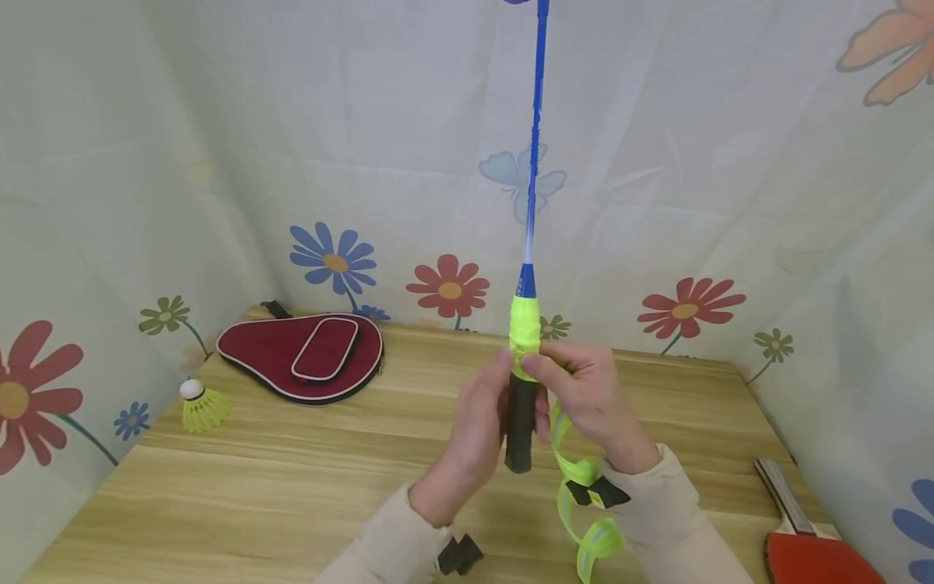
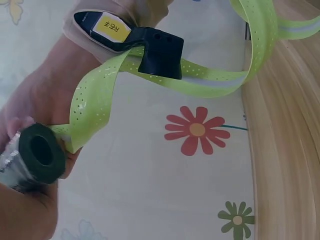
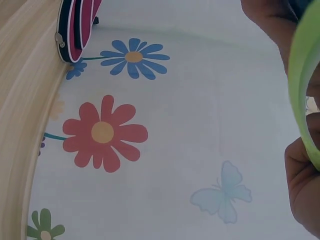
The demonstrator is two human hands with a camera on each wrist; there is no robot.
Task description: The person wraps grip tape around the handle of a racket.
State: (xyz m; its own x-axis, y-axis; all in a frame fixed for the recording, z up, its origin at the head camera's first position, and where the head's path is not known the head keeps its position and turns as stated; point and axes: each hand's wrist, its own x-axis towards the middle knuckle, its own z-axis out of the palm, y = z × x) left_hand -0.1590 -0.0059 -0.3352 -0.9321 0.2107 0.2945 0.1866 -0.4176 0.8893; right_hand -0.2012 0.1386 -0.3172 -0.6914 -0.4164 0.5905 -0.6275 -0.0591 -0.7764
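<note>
A badminton racket [image 1: 536,138] with a blue shaft stands upright in front of me, its head almost wholly out of view. My left hand [image 1: 476,422] grips its dark handle [image 1: 520,426] from the left. Around the upper handle runs bright yellow-green grip tape [image 1: 524,320]. My right hand [image 1: 593,397] pinches the tape against the handle, just below the wound part. From there the loose tape [image 2: 92,107], perforated and with a pale stripe, hangs in curls past the right wrist. In the right wrist view a tape loop [image 3: 298,75] partly hides the fingers.
On the wooden table [image 1: 292,478] a dark red paddle case [image 1: 270,353] lies at the back left. Beside it sits a yellow shuttlecock [image 1: 204,408] with a white tip. A red table tennis paddle [image 1: 817,560] lies at the front right. Flowered cloth [image 1: 409,122] hangs behind.
</note>
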